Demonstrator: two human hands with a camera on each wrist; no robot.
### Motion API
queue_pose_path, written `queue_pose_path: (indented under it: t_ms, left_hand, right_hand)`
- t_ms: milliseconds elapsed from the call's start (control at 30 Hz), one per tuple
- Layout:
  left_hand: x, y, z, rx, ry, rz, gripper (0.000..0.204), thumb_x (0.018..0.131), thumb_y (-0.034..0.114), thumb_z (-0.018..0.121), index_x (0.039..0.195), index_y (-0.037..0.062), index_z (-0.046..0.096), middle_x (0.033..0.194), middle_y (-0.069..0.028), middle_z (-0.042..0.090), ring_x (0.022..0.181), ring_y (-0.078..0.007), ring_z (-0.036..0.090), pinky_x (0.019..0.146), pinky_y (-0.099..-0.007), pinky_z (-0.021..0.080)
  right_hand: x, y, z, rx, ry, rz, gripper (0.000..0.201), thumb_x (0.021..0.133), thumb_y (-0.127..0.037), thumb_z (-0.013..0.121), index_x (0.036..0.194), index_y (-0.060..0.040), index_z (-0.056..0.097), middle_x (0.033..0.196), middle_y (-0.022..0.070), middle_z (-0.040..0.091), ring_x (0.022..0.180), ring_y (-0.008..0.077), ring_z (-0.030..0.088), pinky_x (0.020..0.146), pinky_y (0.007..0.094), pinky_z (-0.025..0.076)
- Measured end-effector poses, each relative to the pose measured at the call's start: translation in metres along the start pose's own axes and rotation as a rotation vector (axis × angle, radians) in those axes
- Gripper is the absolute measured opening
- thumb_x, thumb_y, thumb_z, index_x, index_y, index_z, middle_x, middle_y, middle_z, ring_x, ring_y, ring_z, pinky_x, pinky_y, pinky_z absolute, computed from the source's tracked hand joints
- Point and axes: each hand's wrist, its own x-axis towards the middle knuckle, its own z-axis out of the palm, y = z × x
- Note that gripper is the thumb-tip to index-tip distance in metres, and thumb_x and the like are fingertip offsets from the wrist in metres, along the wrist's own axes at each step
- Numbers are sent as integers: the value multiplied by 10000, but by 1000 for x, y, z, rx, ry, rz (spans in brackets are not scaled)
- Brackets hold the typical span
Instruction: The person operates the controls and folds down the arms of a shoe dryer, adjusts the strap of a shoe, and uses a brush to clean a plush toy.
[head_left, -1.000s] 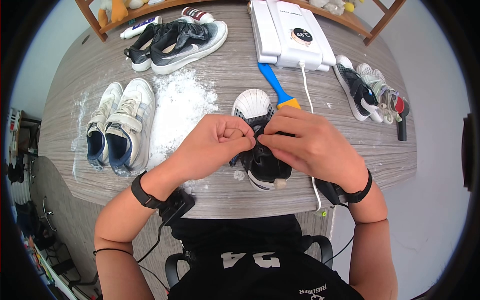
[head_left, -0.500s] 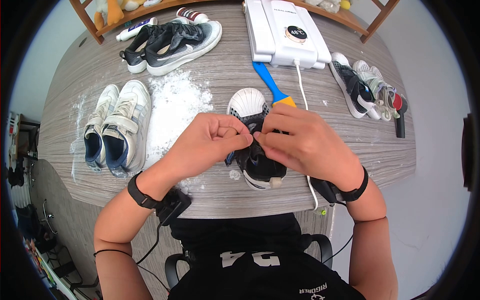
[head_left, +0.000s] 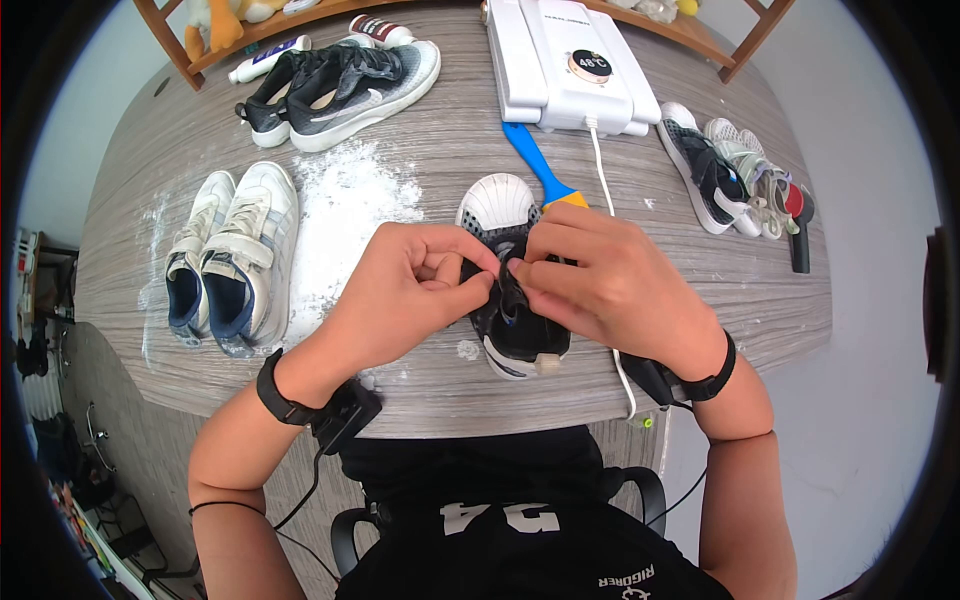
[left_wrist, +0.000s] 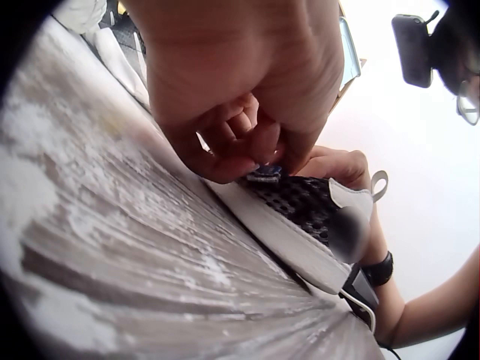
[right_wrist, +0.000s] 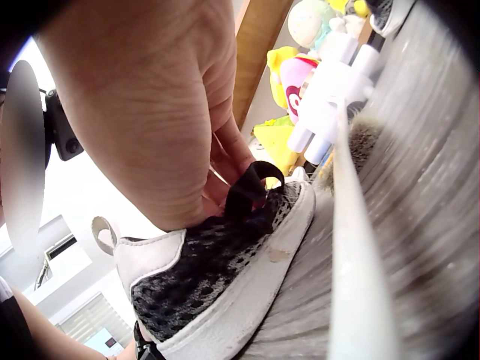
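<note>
A small black mesh sneaker [head_left: 522, 345] with a white ribbed toe cap [head_left: 498, 202] stands on the table, its toe pointing away from me. My left hand [head_left: 408, 290] is over its left side, thumb and forefinger pinching black material near the opening. In the left wrist view a small dark blue piece [left_wrist: 264, 175] shows right under those fingertips. From the other side my right hand [head_left: 608, 282] pinches the black upper by the tongue. A black strap [right_wrist: 251, 191] loops up beside its fingers in the right wrist view. The hands hide much of the shoe's middle.
White powder [head_left: 350, 225] covers the table to the left, beside white sneakers [head_left: 262, 240]. Grey-black sneakers [head_left: 365, 95] stand behind. A blue-handled brush [head_left: 535, 160] lies beyond the shoe, near a white device [head_left: 570, 75] whose cord [head_left: 607, 180] runs past my right hand. Small shoes [head_left: 705, 175] stand right.
My left fingertips have shifted slightly left and apart from the right ones, so more of the black material between the hands shows. The head view has also moved a little.
</note>
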Motion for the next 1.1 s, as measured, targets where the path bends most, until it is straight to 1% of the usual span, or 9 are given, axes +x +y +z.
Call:
queue_pose_path:
  t_ms: [67, 167, 233, 367, 433, 533, 667, 933, 1100]
  left_hand:
    - [-1, 0, -1, 15, 9, 4, 84, 955, 20, 709, 994, -28, 766, 599, 114, 436, 572, 21, 344, 539, -211, 303]
    - [0, -3, -1, 41, -2, 20, 71, 961, 56, 751, 1016, 24, 782, 605, 140, 402, 570, 28, 311, 525, -201, 242]
    - [2, -4, 0, -20, 29, -58, 91, 967, 107, 765, 1009, 29, 782, 595, 122, 480, 551, 32, 377, 510, -193, 294]
    - [3, -4, -2, -38, -6, -69, 115, 969, 147, 775, 982, 32, 774, 596, 98, 543, 541, 26, 435, 501, -195, 350]
    - [3, 3, 0, -35, 5, -127, 156, 949, 138, 782, 934, -14, 748, 573, 82, 518, 536, 6, 406, 505, -221, 330]
    - [2, -1, -2, -61, -1, -125, 165, 932, 138, 790, 943, -20, 743, 573, 76, 526, 536, 4, 411, 496, -223, 327]
    - [3, -5, -4, -64, -26, -117, 84, 948, 105, 771, 949, 28, 739, 594, 117, 466, 545, 19, 413, 505, -199, 375]
    - [3, -8, -2, -43, -14, -104, 34, 899, 20, 732, 927, 9, 717, 617, 121, 434, 565, 19, 376, 517, -213, 279]
    - [2, -7, 0, -20, 12, -92, 31, 880, 0, 722, 902, 7, 701, 620, 122, 426, 578, 22, 365, 525, -214, 277]
  right_hand:
    - [1, -1, -2, 0, -8, 3, 173, 779, 2, 843, 841, -11, 682, 871, 65, 611, 829, 268, 635, 662, 396, 534]
    - [0, -2, -2, -4, -10, 12, 176, 773, 3, 843, 839, -7, 680, 877, 67, 617, 830, 268, 633, 661, 398, 533]
    - [1, -2, 0, -8, -3, 11, 179, 768, 4, 843, 837, -6, 679, 882, 68, 621, 832, 268, 632, 660, 399, 532]
    - [2, -2, -1, 0, 15, -27, 190, 747, 7, 848, 844, -1, 686, 897, 66, 638, 832, 277, 642, 660, 396, 532]
    - [3, -1, -1, -8, 3, -51, 194, 739, 9, 851, 854, -1, 696, 900, 66, 644, 834, 281, 647, 662, 398, 534]
    - [3, 0, 2, 5, 31, -54, 208, 724, 13, 858, 881, -5, 724, 890, 65, 652, 830, 286, 656, 670, 398, 538]
    - [3, 2, 5, 22, 37, -45, 197, 734, -19, 851, 897, -21, 741, 891, 55, 646, 850, 269, 653, 695, 399, 548]
    - [3, 1, 3, 165, -10, 44, 131, 781, -47, 834, 882, -28, 754, 892, 60, 675, 887, 272, 661, 719, 409, 568]
    - [3, 3, 6, 213, 11, 73, 114, 801, -54, 834, 879, -9, 766, 873, 85, 710, 881, 290, 670, 734, 408, 569]
